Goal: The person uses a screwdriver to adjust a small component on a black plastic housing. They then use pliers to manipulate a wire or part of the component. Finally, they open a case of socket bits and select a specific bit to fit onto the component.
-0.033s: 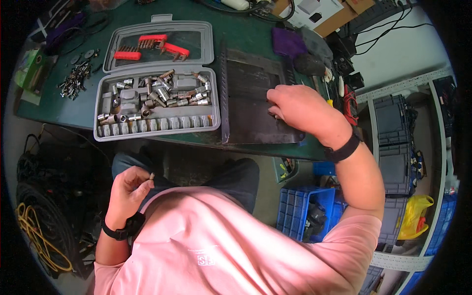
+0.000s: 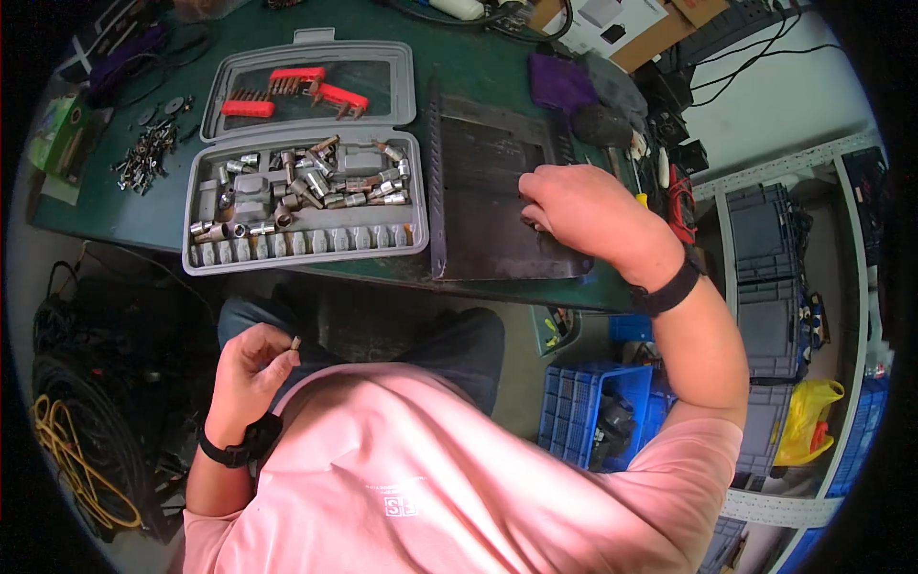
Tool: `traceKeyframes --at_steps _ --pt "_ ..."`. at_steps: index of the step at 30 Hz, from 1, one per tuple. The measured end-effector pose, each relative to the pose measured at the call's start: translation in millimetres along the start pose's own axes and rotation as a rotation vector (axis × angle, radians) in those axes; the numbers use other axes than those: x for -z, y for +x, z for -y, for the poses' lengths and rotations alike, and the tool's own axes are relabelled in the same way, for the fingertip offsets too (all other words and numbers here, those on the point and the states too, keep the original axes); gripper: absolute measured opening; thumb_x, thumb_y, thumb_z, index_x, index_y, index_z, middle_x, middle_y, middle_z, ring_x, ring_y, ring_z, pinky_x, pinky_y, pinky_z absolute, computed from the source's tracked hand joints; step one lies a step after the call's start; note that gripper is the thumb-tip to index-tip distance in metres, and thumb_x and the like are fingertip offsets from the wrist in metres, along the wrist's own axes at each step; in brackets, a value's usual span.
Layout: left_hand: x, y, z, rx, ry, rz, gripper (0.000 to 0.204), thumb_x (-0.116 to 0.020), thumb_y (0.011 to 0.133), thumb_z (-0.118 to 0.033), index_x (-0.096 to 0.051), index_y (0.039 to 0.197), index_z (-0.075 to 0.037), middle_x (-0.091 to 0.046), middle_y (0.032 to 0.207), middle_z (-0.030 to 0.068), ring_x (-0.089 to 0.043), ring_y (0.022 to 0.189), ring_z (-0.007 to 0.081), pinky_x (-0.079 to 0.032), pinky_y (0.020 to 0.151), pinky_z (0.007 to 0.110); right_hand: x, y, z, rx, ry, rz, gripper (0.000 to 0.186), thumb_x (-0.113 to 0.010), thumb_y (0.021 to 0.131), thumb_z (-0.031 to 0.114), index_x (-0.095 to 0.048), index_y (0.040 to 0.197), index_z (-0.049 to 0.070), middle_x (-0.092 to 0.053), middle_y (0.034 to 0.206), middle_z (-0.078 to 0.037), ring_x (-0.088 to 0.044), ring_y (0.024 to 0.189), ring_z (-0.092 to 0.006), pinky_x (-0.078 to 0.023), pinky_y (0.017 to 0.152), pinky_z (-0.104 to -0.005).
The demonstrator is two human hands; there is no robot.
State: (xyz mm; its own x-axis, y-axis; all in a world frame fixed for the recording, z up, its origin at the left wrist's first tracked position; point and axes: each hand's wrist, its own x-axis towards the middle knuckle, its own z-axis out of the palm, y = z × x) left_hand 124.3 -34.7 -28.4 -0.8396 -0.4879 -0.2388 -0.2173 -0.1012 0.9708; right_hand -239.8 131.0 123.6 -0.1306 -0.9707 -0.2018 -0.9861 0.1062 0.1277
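Observation:
Over my lap, my left hand pinches a small metal cylinder, too small to tell whether it is a bit or a socket. My right hand rests low over the black metal panel, its fingers curled downward; what they hold, if anything, is hidden. Left of the panel lies the opened grey socket case, its lid folded back. Loose sockets fill its middle, and a row of sockets lines the near edge. Red bit holders with bits lie in the lid.
A pile of screws sits on the green bench at left, near a green box. Beyond the panel are a purple pouch and a dark mallet head. Blue crates and grey bins stand at right.

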Motion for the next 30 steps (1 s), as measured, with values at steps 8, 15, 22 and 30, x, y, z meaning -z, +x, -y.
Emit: traceKeyframes --at_steps 8,15,22,30 --pt "-6 2 -6 -0.025 0.056 -0.036 0.006 -0.062 0.085 -0.001 -0.057 0.082 0.0 -0.058 0.072 -0.0012 -0.049 0.064 0.0039 -0.039 0.057 0.02 -1 -1 7 -0.074 -0.166 0.03 0.028 -0.062 0.086 0.028 -0.068 0.073 0.004 -0.066 0.069 -0.015 -0.066 0.071 -0.0341 -0.052 0.065 -0.0437" --pt "-4 2 1 -0.001 -0.003 0.0 0.005 -0.063 0.086 0.003 -0.06 0.09 0.003 -0.062 0.079 0.0029 -0.057 0.071 0.0069 -0.047 0.066 0.021 -6 -1 6 -0.011 -0.107 -0.049 0.02 -0.062 0.083 0.021 -0.067 0.071 0.005 -0.065 0.076 -0.014 -0.066 0.076 -0.0323 -0.052 0.066 -0.0433" --pt "-4 3 1 -0.008 0.003 0.009 0.005 -0.063 0.087 0.003 -0.06 0.09 0.003 -0.062 0.079 0.0024 -0.057 0.071 0.0067 -0.047 0.066 0.021 -3 2 5 0.083 -0.097 -0.053 0.015 -0.062 0.078 0.016 -0.063 0.069 0.004 -0.06 0.079 -0.013 -0.064 0.078 -0.0329 -0.052 0.067 -0.043" --pt "-3 0 4 0.009 0.0 -0.015 0.004 -0.063 0.086 0.002 -0.06 0.089 0.003 -0.062 0.078 0.0025 -0.056 0.07 0.0065 -0.046 0.064 0.021 4 7 0 0.022 -0.062 0.085 0.021 -0.06 0.085 0.021 -0.066 0.075 0.004 -0.061 0.083 -0.015 -0.063 0.08 -0.0344 -0.051 0.07 -0.0452"
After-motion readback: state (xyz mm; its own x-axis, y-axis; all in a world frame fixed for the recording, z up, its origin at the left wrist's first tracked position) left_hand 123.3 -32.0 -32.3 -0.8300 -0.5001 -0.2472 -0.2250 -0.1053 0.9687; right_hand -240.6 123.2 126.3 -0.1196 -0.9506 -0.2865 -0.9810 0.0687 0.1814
